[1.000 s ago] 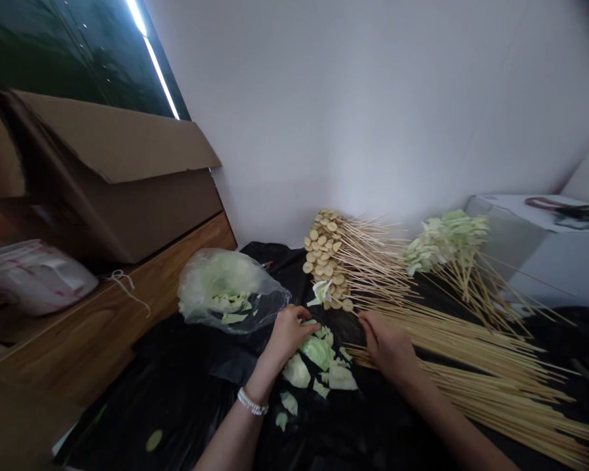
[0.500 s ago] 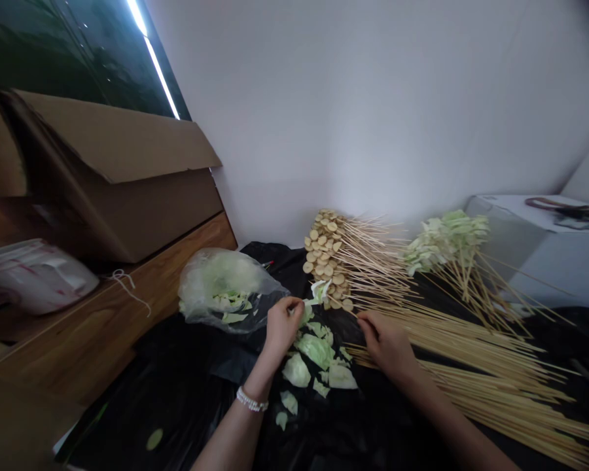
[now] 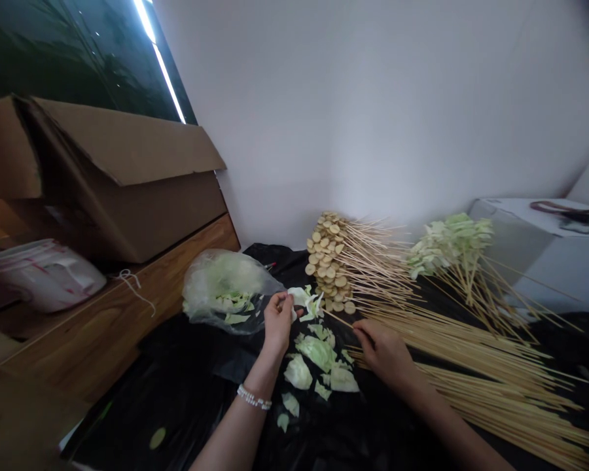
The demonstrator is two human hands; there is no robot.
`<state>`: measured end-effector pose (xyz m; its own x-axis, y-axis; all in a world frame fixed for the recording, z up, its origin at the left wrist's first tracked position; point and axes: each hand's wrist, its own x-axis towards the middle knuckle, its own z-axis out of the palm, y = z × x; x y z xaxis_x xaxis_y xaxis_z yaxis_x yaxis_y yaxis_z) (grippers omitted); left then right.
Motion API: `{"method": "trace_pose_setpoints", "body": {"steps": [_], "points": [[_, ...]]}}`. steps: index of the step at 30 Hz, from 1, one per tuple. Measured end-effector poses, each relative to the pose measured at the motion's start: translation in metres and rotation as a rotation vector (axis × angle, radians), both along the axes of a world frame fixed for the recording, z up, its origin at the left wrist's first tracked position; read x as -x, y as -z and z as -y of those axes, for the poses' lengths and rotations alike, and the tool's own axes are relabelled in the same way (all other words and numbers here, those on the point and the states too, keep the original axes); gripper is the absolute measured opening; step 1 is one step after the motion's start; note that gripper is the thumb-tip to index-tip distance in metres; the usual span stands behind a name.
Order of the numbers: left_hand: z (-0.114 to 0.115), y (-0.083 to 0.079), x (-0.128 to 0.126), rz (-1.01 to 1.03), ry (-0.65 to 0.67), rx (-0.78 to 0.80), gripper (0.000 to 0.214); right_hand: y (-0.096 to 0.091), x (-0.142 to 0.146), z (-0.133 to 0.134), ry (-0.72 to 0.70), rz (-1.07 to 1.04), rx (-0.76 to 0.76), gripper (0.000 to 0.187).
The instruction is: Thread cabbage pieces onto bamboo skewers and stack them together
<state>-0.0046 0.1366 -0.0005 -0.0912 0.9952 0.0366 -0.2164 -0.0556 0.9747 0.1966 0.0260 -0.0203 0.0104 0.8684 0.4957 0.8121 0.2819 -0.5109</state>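
My left hand (image 3: 277, 320), with a white beaded bracelet at the wrist, pinches a pale cabbage leaf (image 3: 299, 297). Between my fingers, my right hand (image 3: 380, 343) grips a thin wooden skewer (image 3: 338, 319) that points left. More cabbage sits at the skewer's far end, close against the leaf in my left hand; whether that leaf is pierced I cannot tell. Loose cabbage pieces (image 3: 319, 353) lie on black plastic just below both hands. A clear plastic bag (image 3: 201, 281) holding more cabbage rests left of my left hand.
Skewered potato-like slices (image 3: 326, 255) are stacked by the wall. Bare skewers (image 3: 491, 386) spread to the right, and skewered cabbage (image 3: 451, 239) leans beside a white box (image 3: 535, 252). At left stand a cardboard box (image 3: 142, 203) and a white tub (image 3: 46, 271). One round slice (image 3: 158, 437) lies lower left.
My left hand has shifted slightly left and now shows a larger cabbage leaf at its fingertips. The skewer in my right hand has moved slightly down, its cabbage end nearer that leaf.
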Motion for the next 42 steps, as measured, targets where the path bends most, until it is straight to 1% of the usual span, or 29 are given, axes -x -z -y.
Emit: {"method": "trace_pose_setpoints", "body": {"steps": [3,8,16,21,24,30,34,37,40,42], "points": [[0.002,-0.001,-0.001,0.011,-0.009,-0.044,0.038,0.001,0.000,0.001,0.014,0.030,0.004,0.020],[0.004,-0.001,-0.002,-0.042,0.052,-0.142,0.033,0.002,0.000,0.001,0.028,0.034,-0.002,0.021],[0.006,0.002,-0.001,-0.261,0.088,-0.288,0.024,0.007,0.002,0.001,0.072,0.089,-0.067,0.023],[0.010,-0.001,-0.001,-0.407,0.135,-0.380,0.023,0.007,0.002,0.001,0.074,0.125,-0.093,0.024],[0.011,-0.003,-0.001,-0.451,0.168,-0.403,0.022,0.006,0.003,0.001,0.072,0.142,-0.088,0.026],[0.012,-0.002,-0.002,-0.445,0.219,-0.388,0.021,0.007,0.004,0.000,0.069,0.087,-0.077,0.025],[0.011,-0.001,-0.005,-0.356,0.248,-0.387,0.019,0.010,0.002,-0.001,0.073,0.021,-0.101,0.023],[0.012,-0.001,-0.006,-0.307,0.263,-0.378,0.018,0.009,0.001,-0.002,0.036,-0.027,-0.072,0.021],[0.012,-0.004,-0.003,-0.303,0.274,-0.360,0.022,0.006,0.001,-0.002,0.024,-0.040,-0.023,0.022],[0.011,-0.008,0.001,-0.282,0.270,-0.348,0.028,0.003,0.001,-0.002,0.039,-0.051,-0.026,0.023]]}}
